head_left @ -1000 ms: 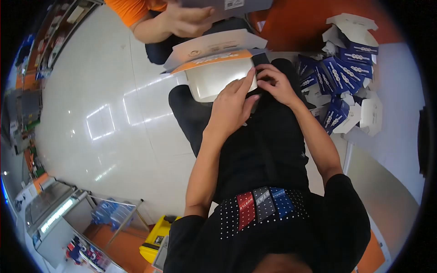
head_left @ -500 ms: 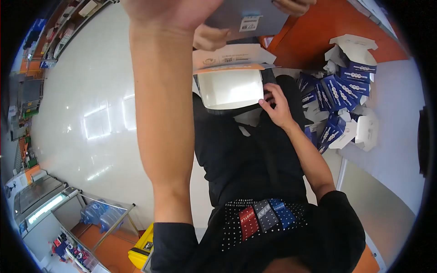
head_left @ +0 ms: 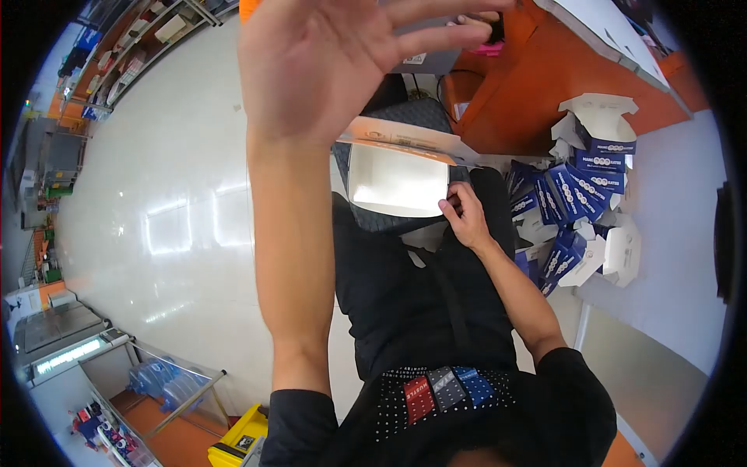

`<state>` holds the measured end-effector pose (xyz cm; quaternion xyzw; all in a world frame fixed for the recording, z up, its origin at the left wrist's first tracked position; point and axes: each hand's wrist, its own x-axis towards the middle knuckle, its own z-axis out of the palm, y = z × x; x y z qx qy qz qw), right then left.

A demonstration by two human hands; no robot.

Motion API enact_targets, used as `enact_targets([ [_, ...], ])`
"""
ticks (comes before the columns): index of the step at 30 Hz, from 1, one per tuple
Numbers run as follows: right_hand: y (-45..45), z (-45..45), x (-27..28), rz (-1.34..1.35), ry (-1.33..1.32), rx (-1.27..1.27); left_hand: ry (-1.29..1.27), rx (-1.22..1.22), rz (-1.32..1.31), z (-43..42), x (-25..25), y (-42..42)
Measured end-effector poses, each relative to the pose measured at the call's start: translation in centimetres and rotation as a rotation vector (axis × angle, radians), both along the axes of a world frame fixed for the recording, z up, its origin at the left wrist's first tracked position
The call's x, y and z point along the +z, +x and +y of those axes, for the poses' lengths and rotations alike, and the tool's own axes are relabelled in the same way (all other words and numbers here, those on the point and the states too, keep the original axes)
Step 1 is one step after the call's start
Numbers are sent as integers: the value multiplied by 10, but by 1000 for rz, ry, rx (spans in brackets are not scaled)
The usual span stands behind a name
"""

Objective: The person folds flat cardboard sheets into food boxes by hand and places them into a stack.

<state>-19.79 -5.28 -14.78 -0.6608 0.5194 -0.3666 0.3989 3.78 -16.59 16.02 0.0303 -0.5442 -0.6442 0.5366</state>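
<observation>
My left hand (head_left: 327, 66) is raised close to the camera, palm showing and fingers spread, with nothing in it. My right hand (head_left: 467, 220) grips the near right side of an open paper food box (head_left: 398, 180), thumb at its rim. The box is white inside, and its printed flap (head_left: 412, 140) with an orange edge stands up at the far side. Under the box is a dark textured seat (head_left: 416, 117) in front of my knees. My left hand partly hides a grey panel (head_left: 447, 61) with a white label beyond the box.
Several blue-and-white folded boxes (head_left: 576, 183) lie piled at the right beside an orange panel (head_left: 513, 101). Part of another person's hand (head_left: 476, 22) shows at the top. A rack with water bottles (head_left: 167, 381) and a yellow case (head_left: 237, 440) stand at lower left.
My left hand has come down into view with its fingers spread. The box, seat and my right hand appear lower in the view. The grey panel is now mostly covered.
</observation>
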Motion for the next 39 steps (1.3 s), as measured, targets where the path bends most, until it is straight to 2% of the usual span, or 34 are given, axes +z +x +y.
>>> enact_targets([
  [3,0,-1,3,2,-54,-31,13,332,-212,26,-17,4],
  [5,-1,0,3,-15,-69,-65,145,497,-212,50,-34,12],
  [9,-3,-1,4,-78,-75,-127,362,944,-644,108,-125,30],
  [13,-3,-3,7,-45,-74,-138,614,1193,-774,153,-217,21],
  [14,-2,-4,7,-37,-83,-144,577,1288,-859,158,-229,15],
  [18,1,-9,21,123,-48,-124,533,1267,-1122,158,-262,11],
  [21,8,-13,33,257,-88,-138,328,1322,-1343,153,-260,5],
  [24,13,-14,55,335,-188,-201,369,1279,-1293,151,-265,4],
  [27,30,-17,122,102,-545,-155,463,1258,-1135,155,-281,6],
  [29,44,-32,197,83,-960,1,491,1250,-993,164,-299,6],
  [31,61,-49,250,36,-1251,70,117,1352,-1073,164,-318,15],
  [33,95,-80,287,8,-1494,42,44,1377,-1056,157,-316,16],
  [36,146,-124,311,95,-1597,2,412,1311,-962,160,-301,5],
  [39,167,-142,316,239,-1630,11,401,1333,-929,160,-306,8],
])
